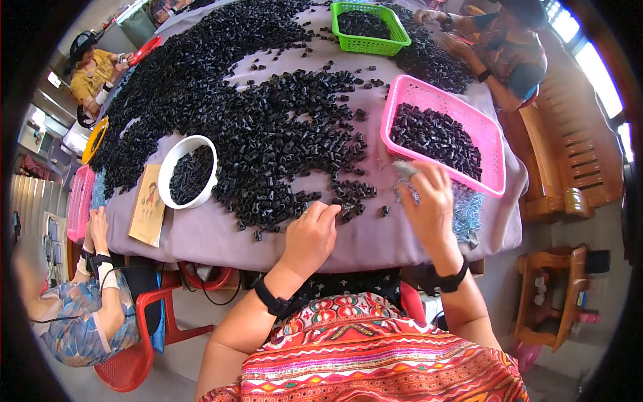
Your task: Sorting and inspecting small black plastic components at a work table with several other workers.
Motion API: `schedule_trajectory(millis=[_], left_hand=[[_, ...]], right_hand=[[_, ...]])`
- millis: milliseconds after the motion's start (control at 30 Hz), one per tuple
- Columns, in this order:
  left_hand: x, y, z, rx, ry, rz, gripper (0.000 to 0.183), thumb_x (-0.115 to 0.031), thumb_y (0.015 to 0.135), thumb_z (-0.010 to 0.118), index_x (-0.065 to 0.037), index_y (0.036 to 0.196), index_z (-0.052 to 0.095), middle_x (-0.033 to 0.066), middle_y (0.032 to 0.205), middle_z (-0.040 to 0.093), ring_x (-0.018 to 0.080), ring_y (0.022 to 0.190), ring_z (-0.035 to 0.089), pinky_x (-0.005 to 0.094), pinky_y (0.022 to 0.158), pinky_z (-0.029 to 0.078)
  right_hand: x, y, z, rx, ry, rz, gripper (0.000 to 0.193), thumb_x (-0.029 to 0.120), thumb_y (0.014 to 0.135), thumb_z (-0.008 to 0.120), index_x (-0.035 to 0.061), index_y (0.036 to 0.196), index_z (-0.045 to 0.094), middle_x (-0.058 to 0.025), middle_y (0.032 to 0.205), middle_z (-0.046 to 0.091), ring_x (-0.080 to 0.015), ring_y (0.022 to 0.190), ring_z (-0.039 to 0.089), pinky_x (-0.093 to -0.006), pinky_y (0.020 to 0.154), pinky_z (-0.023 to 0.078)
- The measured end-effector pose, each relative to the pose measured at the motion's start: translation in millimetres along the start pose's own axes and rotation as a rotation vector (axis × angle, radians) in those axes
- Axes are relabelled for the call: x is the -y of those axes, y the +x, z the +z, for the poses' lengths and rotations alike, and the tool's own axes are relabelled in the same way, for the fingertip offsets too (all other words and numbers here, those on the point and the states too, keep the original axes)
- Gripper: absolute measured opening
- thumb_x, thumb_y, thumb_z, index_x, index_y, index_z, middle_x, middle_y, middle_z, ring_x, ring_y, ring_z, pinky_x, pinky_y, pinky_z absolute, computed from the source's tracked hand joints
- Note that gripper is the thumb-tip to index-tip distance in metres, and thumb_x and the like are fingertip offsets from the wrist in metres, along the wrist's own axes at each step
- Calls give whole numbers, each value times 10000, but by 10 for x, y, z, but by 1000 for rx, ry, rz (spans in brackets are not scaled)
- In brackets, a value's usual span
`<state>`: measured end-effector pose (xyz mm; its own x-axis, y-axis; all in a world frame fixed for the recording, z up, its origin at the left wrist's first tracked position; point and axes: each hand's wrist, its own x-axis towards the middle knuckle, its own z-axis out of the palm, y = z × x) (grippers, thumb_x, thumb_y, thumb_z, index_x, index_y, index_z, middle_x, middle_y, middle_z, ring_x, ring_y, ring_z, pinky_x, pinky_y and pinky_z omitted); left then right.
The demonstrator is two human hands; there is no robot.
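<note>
Fingers pinched, my left hand (310,236) rests at the near edge of a wide pile of small black plastic pieces (268,127). Its fingertips close on what looks like a small black piece, partly hidden by the fingers. My right hand (432,204) is held with thumb and fingers apart, and a grey cover sits on one fingertip. It is just in front of a pink basket (494,144) holding many black pieces. Beside that hand, partly under the basket, lies a heap of clear bluish bits (467,211). One loose black piece (385,211) lies between my hands.
A white tub (213,184) of thin dark pieces stands left, beside a brown printed card (149,213). A green basket (398,39) sits at the back. Co-workers' hands (98,228) are at the left and far right edges. A red chair (137,348) stands lower left.
</note>
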<state>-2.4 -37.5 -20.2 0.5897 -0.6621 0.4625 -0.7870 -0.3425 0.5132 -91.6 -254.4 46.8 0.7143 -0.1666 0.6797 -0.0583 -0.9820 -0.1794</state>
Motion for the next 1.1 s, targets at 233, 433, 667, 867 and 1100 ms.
schedule_trajectory(millis=[233,433,667,867,1100], left_hand=[[40,54,-37,108,26,-63,200,-34,837,654,-93,1027,632,82,902,584,292,779,656,376,629,539],[92,-24,-102,87,27,-18,197,-30,845,647,-86,1032,633,84,930,593,307,787,654,386,651,544],[159,-48,-156,70,-8,-43,201,-17,848,631,-86,1036,633,89,960,603,309,796,658,389,674,550],[171,25,-143,111,22,-118,178,-28,850,634,-93,1015,634,83,957,605,309,801,661,391,669,545],[165,-81,-306,84,-15,-94,185,-28,867,625,-91,1041,622,88,981,597,315,807,657,396,671,543]], right_hand=[[496,-265,283,344,364,-47,113,33,764,684,26,873,655,-101,931,634,-300,857,606,-396,771,516],[446,-235,429,406,364,-59,50,-9,793,650,11,824,615,-119,896,622,-342,837,597,-417,740,507],[330,-234,387,427,325,23,95,13,775,632,49,862,616,-101,859,612,-334,823,574,-420,741,497],[358,-202,497,379,249,-18,115,35,755,672,53,856,619,-98,838,601,-321,819,559,-413,746,493],[322,-205,352,377,302,86,69,24,762,675,28,805,620,-108,828,602,-331,825,563,-423,734,494]])
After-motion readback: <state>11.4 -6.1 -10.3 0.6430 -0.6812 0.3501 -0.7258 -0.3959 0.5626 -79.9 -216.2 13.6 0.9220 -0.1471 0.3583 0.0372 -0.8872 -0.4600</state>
